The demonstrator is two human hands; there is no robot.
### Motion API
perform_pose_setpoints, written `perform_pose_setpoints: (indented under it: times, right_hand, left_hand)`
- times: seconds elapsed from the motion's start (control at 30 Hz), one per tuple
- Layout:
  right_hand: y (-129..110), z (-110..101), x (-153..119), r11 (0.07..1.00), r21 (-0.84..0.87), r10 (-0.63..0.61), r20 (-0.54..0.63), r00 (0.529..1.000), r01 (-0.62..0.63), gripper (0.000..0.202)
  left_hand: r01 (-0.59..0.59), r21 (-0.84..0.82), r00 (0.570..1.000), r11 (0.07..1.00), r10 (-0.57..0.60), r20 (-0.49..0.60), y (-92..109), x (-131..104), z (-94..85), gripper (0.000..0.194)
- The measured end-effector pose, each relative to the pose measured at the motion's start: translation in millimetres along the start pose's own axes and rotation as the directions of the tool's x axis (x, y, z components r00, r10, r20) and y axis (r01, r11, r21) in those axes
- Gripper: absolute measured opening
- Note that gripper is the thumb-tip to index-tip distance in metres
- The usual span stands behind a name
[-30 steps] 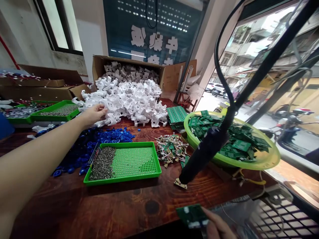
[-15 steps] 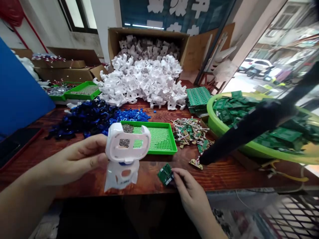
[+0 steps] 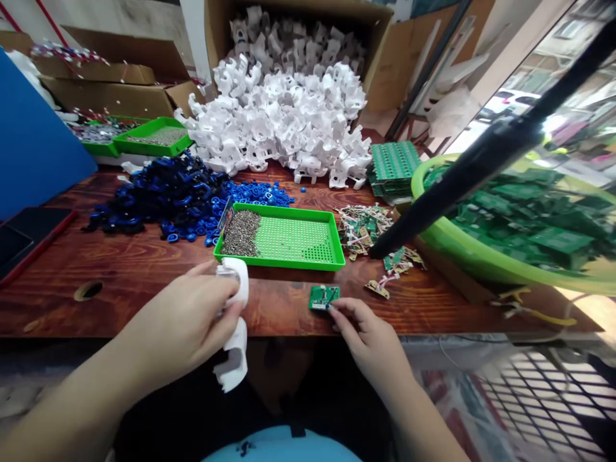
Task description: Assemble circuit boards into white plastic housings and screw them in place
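My left hand [image 3: 192, 321] is closed around a white plastic housing [image 3: 237, 353], seen edge-on at the front of the table; the fingers cover its middle. To the right, my right hand [image 3: 370, 333] pinches the lower right corner of a small green circuit board [image 3: 323, 298], held just above the wood near the front edge. Behind both hands lies a green perforated tray [image 3: 298, 262] with small metal screws [image 3: 241, 233] heaped at its left end. Beyond the right hand is a pile of small boards with wires [image 3: 360, 224].
White housings [image 3: 293, 122] spill from a cardboard box at the back. Black and blue parts [image 3: 168, 192] are heaped at left. A yellow-green basket [image 3: 481, 247] of circuit boards stands at right, with a black pole [image 3: 447, 176] slanting before it. Stacked green panels [image 3: 394, 163] sit behind.
The view has tilted down. My left hand has turned the white housing from facing me to edge-on and lowered it. The circuit board has turned level in my right hand.
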State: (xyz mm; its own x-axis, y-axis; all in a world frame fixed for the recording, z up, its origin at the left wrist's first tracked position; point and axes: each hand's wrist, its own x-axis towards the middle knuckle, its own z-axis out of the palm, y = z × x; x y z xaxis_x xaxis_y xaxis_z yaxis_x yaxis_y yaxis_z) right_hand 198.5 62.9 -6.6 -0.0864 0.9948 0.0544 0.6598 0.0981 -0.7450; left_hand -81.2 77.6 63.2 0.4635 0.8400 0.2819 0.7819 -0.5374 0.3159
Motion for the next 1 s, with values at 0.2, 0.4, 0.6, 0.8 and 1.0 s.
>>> perform_pose_setpoints:
  times: [0.2, 0.4, 0.6, 0.8, 1.0]
  right_hand:
    - [0, -4, 0, 0.986, -0.137, -0.101, -0.051, 0.994, 0.093, 0.019]
    - [7, -8, -1, 0.966, -0.212, -0.162, -0.051, 0.985, 0.148, 0.014]
    - [9, -17, -3, 0.949, -0.249, -0.233, -0.151, 0.961, 0.192, 0.013]
    - [-20, -6, 18, 0.913, -0.234, -0.363, -0.095, 0.927, 0.334, 0.01]
    - [-53, 9, 52, 0.859, -0.201, -0.463, 0.089, 0.882, 0.471, 0.009]
  left_hand:
    - [-0.184, 0.278, 0.978, 0.943, 0.147, 0.148, 36, 40, 31.2, 0.017]
    - [-0.156, 0.262, 0.979, 0.952, 0.115, 0.167, 52, 59, 66.1, 0.01]
    - [-0.026, 0.1, 1.0, 0.995, 0.025, 0.012, 33, 34, 51.8, 0.026]
    - [0.261, -0.158, 0.962, 0.952, -0.27, -0.043, 9, -9, 51.5, 0.027]
    - [0.418, -0.189, 0.906, 0.889, -0.423, 0.012, 8, -5, 68.3, 0.06]
